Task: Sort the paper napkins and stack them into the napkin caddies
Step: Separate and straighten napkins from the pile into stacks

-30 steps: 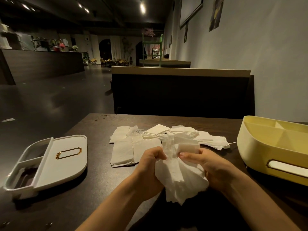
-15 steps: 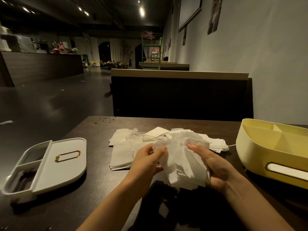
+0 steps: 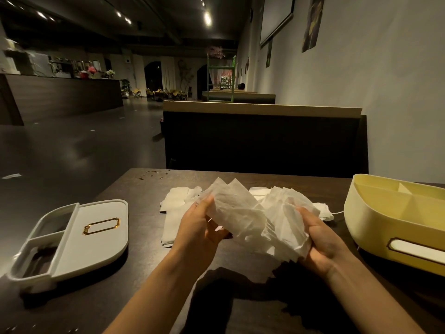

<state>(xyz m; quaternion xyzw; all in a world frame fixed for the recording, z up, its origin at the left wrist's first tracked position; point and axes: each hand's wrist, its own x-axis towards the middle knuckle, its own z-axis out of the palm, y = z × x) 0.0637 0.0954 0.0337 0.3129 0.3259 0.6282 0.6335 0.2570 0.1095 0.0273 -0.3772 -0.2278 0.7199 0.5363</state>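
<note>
Above the dark table both my hands hold a crumpled bundle of thin white napkins (image 3: 260,218). My left hand (image 3: 199,227) pinches the bundle's left part, which is spread upward. The right part is gripped from below by my right hand (image 3: 317,239). Behind the bundle a pile of folded napkins (image 3: 175,201) lies on the table, partly hidden by my hands. A white caddy (image 3: 72,235) with a gold label frame lies at the left. A yellow caddy (image 3: 375,222) with open compartments stands at the right.
The dark wooden table (image 3: 144,184) ends at a black booth backrest (image 3: 262,141) straight ahead. A pale wall runs along the right. To the left lies open dark floor with a long counter (image 3: 62,97) far off.
My hands have risen and moved apart, pulling the bundle open. The left part of the napkins now fans upward, and the right hand has shifted right.
</note>
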